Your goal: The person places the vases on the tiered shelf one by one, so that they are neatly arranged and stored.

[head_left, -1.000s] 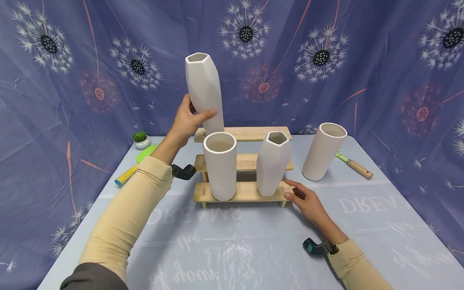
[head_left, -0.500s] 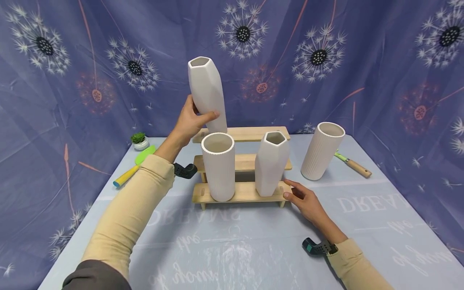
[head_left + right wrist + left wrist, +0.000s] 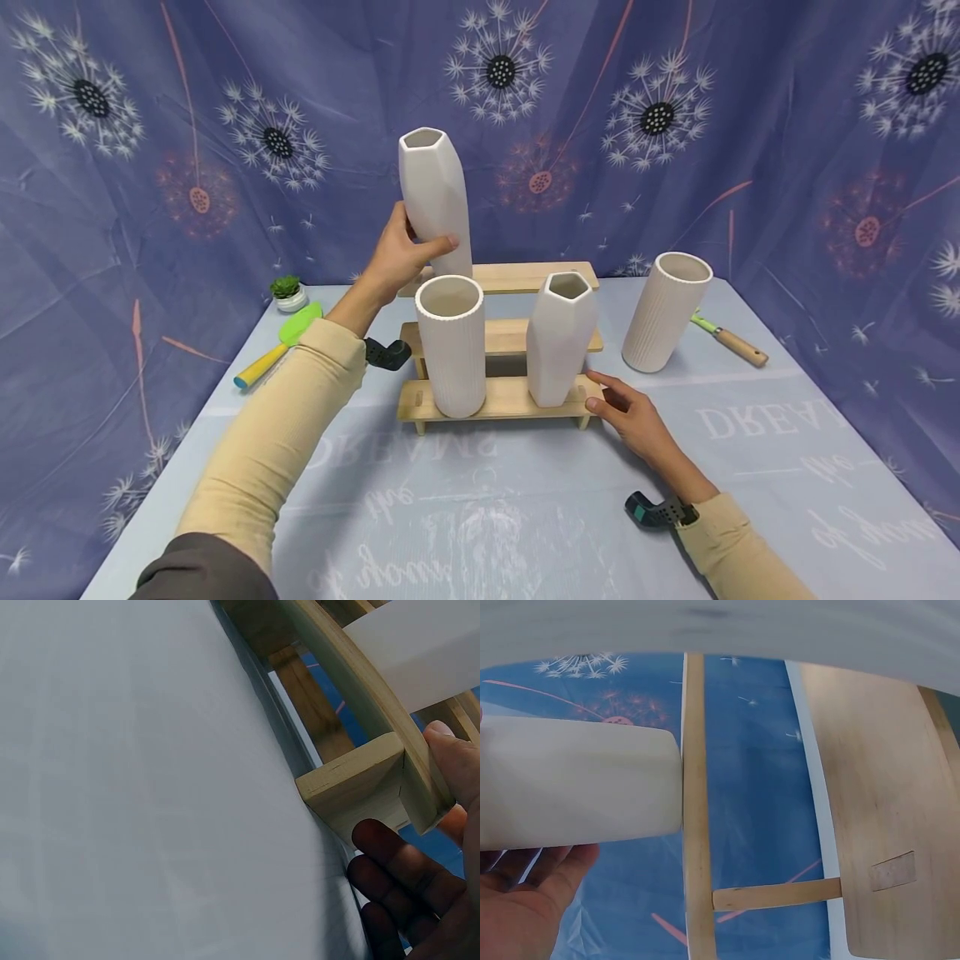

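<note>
My left hand (image 3: 401,254) grips a tall white faceted vase (image 3: 435,187) around its lower body, thumb across the front. The vase stands nearly upright over the left part of the top tier of a three-tier wooden stand (image 3: 508,396); in the left wrist view its base is right at the shelf board (image 3: 696,787). On the lowest tier are a white ribbed cylinder vase (image 3: 453,358) at left and a second faceted vase (image 3: 561,342) at right. My right hand (image 3: 633,417) holds the right end of that tier, with the thumb on top in the right wrist view.
Another ribbed vase (image 3: 667,312) stands on the table right of the stand, with a wooden-handled tool (image 3: 738,346) behind it. To the left lie a green-and-yellow tool (image 3: 281,346) and a small potted succulent (image 3: 288,292). A blue dandelion-print curtain (image 3: 345,142) hangs behind.
The faceted vase in my left hand has come down and slightly right toward the top tier, becoming a bit more upright. My right hand stays at the stand's end.
</note>
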### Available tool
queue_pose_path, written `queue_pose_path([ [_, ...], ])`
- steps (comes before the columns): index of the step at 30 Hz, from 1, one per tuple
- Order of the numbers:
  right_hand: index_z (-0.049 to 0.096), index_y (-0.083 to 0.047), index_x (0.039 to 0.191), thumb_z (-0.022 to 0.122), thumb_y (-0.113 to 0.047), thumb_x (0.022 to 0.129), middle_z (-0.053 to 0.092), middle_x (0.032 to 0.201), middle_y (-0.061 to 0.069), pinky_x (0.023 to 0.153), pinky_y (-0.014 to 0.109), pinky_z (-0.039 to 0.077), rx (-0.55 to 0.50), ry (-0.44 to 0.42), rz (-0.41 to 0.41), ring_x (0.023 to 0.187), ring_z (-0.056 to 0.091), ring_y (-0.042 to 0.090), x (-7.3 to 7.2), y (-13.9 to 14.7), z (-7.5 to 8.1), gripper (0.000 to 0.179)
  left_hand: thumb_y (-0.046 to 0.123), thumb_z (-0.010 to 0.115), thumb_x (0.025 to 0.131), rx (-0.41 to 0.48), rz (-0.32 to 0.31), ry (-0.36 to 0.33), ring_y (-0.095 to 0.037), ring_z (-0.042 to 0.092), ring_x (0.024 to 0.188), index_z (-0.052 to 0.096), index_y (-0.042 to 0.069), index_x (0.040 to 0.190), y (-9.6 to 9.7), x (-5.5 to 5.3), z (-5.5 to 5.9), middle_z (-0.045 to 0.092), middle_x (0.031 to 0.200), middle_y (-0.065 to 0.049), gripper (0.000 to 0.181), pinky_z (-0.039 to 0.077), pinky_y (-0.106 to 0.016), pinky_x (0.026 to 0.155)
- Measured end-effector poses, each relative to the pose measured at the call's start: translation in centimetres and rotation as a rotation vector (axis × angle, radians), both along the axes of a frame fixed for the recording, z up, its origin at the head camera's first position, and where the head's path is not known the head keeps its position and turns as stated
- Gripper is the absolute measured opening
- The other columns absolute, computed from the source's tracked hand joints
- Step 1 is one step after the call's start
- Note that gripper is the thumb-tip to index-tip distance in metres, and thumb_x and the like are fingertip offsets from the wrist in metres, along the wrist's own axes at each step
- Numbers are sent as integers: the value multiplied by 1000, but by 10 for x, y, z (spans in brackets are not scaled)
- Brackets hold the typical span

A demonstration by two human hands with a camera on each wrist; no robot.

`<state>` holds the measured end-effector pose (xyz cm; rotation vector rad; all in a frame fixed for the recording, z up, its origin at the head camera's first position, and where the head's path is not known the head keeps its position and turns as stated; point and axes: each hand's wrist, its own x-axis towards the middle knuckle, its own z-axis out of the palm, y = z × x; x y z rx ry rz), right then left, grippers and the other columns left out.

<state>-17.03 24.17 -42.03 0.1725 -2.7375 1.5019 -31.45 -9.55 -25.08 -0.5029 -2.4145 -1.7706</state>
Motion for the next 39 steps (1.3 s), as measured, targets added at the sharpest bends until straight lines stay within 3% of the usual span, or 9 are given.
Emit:
queue_pose_path([
  [21, 47, -9, 139, 60, -28, 93, 45, 142, 21, 100, 52, 41, -9, -3, 0, 122, 50, 38, 3, -1, 1, 51, 40, 75, 78, -100, 44, -22, -25, 50, 122, 26, 15, 140, 5, -1, 0, 45, 136, -10, 82, 43, -44, 99],
  [26, 48, -11, 138, 61, -28, 93, 55, 130, 19, 87, 35, 47, 15, 13, -13, 105, 53, 26, 2, -1, 1, 50, 41, 74, 79, -118, 51, -17, -24, 49, 124, 25, 16, 142, 5, 0, -1, 44, 137, -9, 83, 43, -45, 100],
  [28, 48, -10, 138, 61, -28, 93, 56, 129, 19, 86, 33, 46, 21, 15, -15, 104, 53, 25, 1, -1, 0, 50, 41, 74, 79, -120, 53, -17, -25, 49, 124, 25, 17, 143, 6, 0, -2, 44, 138, -9, 84, 43, -44, 100],
  [34, 47, -7, 139, 60, -25, 93, 45, 142, 22, 99, 51, 41, -1, 23, 1, 120, 50, 36, -1, 1, -4, 50, 42, 73, 79, -121, 55, -26, -25, 51, 120, 24, 18, 143, 6, -3, -5, 44, 136, -9, 84, 44, -44, 99],
  [39, 48, -15, 139, 61, -28, 92, 46, 142, 19, 97, 50, 43, 2, 28, -5, 120, 51, 34, -11, 10, -23, 51, 42, 72, 80, -128, 54, -20, -25, 50, 121, 23, 18, 144, 7, -2, -4, 44, 138, -9, 84, 44, -44, 98],
])
